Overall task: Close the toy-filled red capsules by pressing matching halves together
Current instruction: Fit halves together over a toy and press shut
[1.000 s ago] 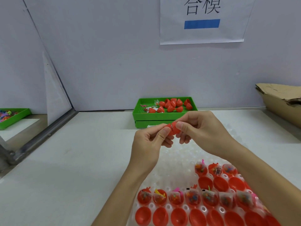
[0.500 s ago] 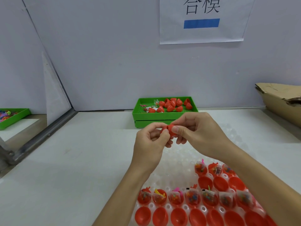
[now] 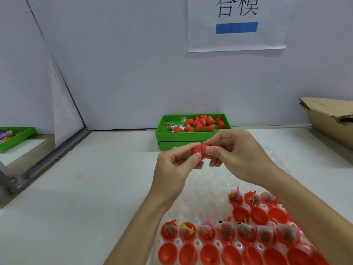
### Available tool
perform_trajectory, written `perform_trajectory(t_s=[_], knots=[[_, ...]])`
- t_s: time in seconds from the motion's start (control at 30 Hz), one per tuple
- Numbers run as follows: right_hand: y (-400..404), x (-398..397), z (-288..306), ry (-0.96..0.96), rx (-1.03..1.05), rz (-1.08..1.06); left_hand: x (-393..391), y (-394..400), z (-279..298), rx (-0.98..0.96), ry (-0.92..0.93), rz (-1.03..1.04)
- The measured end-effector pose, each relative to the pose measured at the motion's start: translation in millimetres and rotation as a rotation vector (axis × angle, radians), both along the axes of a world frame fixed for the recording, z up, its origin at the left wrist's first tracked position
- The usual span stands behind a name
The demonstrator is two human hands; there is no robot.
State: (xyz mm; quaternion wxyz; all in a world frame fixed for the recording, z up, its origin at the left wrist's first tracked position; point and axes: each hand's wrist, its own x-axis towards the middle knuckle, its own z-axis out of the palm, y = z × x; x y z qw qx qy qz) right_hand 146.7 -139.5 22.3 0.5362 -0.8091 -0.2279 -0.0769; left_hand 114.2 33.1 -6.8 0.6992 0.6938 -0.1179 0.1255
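The red capsule (image 3: pixel 199 152) lies with its long axis running nine to three o'clock, its seam upright. The left hand (image 3: pixel 172 169) pinches its nine-o'clock half, and the right hand (image 3: pixel 235 155) pinches its three-o'clock half.

A red capsule (image 3: pixel 199 151) is up in the air above the table, lying sideways, its two halves joined with a thin dark seam showing down the middle. Down on the white tray (image 3: pixel 202 190), a row of filled halves (image 3: pixel 226 232) sits upright, each packed with a little bag of colourful toys. Just in front, a row of empty halves (image 3: pixel 210 254) lies open side up. More filled halves (image 3: pixel 253 199) stand further back on the right.
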Motion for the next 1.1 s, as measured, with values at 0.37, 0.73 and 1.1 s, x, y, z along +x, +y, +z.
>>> perform_trajectory(t_s=[0.37,0.73,1.1], knots=[[-1.5,-1.8,1.6,-0.004,-0.023,0.054,1.2,-2.2,-1.1,0.101,-0.047,0.078],[0.0,-3.0,1.7,0.006,0.017,0.048,-2.2,-5.8,1.1,0.056,-0.049,0.035],[3.4,-4.6,-0.3,0.016,0.038,0.08,-0.3,-6.3,0.2,0.064,-0.034,0.047]])
